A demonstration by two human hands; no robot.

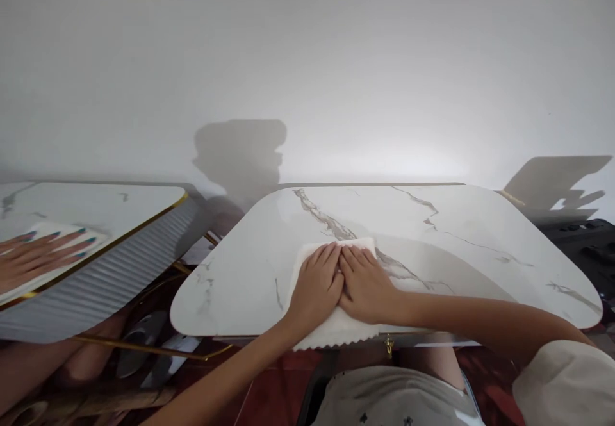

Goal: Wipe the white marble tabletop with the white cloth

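Note:
A white cloth (pixel 331 333) with a zigzag edge lies on the white marble-patterned tabletop (pixel 235 272), its near edge hanging a little over the front of the table. My left hand (pixel 314 285) rests flat on it, fingers stretched forward. Beside it, touching along the fingers and thumb, my right hand (pixel 368 285) also lies flat on the cloth. Neither hand is wrapped round anything. Grey-brown veins run across the tabletop beyond my fingertips.
To the left stands a second marble-patterned table (pixel 139 205) with a gold edge and ribbed side. Another person's hand (pixel 48 253) lies spread on a white cloth there. A pale wall (pixel 384 80) rises behind both tables. A black object (pixel 583 246) is at far right.

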